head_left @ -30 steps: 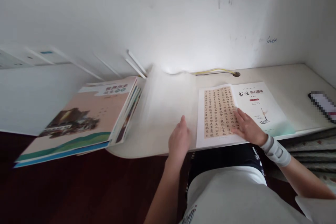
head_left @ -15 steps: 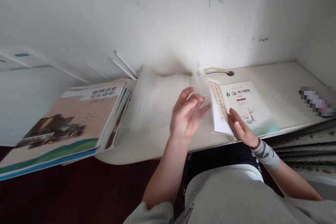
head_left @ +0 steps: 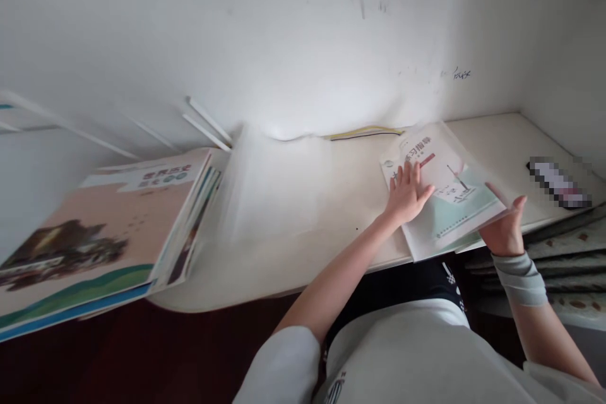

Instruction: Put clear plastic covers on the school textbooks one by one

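A white calligraphy workbook with a green lower band lies turned at an angle at the desk's front right. My left hand rests flat on its cover with the fingers spread. My right hand, with a grey band on the wrist, grips the book's lower right corner, thumb on top and fingers underneath. A thin translucent sheet lies on the desk to the left of the book, blurred.
A stack of textbooks overhangs the white desk on the left. A yellow cable runs along the wall. A dark blurred object lies at the far right. Patterned fabric shows below the desk's right edge.
The sheet with the brown writing panel has been folded shut over the workbook. My left hand went from the translucent sheet to the book's cover, and the book has turned and shifted right.
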`<state>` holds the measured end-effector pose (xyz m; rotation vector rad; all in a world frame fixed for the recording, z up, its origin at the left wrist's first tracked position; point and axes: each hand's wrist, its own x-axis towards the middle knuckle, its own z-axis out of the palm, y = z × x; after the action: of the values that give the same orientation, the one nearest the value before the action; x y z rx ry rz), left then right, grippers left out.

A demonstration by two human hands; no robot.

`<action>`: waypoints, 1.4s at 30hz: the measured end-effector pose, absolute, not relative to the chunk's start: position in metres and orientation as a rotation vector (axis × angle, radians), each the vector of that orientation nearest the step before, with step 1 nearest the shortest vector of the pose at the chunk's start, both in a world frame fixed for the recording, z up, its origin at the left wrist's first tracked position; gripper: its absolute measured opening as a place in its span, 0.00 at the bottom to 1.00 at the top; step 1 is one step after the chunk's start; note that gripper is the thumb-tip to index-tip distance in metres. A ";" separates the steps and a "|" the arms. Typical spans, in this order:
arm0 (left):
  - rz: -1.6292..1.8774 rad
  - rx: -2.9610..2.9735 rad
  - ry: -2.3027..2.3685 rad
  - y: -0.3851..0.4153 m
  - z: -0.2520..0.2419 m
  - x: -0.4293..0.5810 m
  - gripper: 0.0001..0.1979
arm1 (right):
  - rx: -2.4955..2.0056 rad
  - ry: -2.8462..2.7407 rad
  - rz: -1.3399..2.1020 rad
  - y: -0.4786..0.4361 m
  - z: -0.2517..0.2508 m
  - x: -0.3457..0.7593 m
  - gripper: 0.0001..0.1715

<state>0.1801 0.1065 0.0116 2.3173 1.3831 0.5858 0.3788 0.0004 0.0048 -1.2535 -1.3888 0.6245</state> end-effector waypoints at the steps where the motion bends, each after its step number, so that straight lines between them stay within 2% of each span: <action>1: 0.543 2.358 1.378 0.107 0.012 0.185 0.37 | -1.227 -1.329 0.674 -0.001 0.005 0.384 0.43; 3: 0.496 2.418 1.384 0.109 0.014 0.192 0.38 | -1.162 -1.177 0.814 -0.004 0.006 0.393 0.42; 6: 0.482 2.436 1.437 0.113 0.013 0.195 0.38 | -1.131 -0.975 0.941 -0.010 0.010 0.398 0.31; 8: 0.454 2.453 1.427 0.114 0.011 0.195 0.39 | -1.145 -0.900 0.893 -0.015 0.013 0.395 0.26; 13: 0.443 2.442 1.384 0.115 0.011 0.195 0.39 | -1.157 -0.852 0.495 -0.023 0.023 0.385 0.23; 15: 0.459 2.418 1.394 0.115 0.010 0.196 0.40 | -1.105 -0.814 0.497 -0.019 0.024 0.391 0.19; 17: 0.452 2.419 1.389 0.114 0.008 0.196 0.40 | -1.080 -0.778 0.647 -0.006 0.023 0.403 0.16; 20: 0.464 2.401 1.412 0.115 0.004 0.196 0.40 | -1.142 -0.779 0.929 0.028 0.020 0.421 0.19; 24: 0.490 2.370 1.431 0.119 0.003 0.194 0.39 | -1.223 -0.945 1.137 0.082 0.027 0.418 0.23; 30: 0.474 2.374 1.408 0.122 0.006 0.187 0.37 | -1.239 -1.108 1.181 0.131 0.056 0.398 0.25; 35: 0.473 2.376 1.395 0.123 0.003 0.185 0.38 | -1.464 -1.365 1.165 0.137 0.069 0.391 0.20; 42: 0.435 2.428 1.377 0.124 -0.001 0.187 0.38 | -1.503 -1.192 1.324 0.158 0.069 0.398 0.27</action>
<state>0.1873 0.1243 -0.0013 2.4278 1.3769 0.4353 0.3976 0.1582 0.0686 -1.5029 -1.1923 1.3244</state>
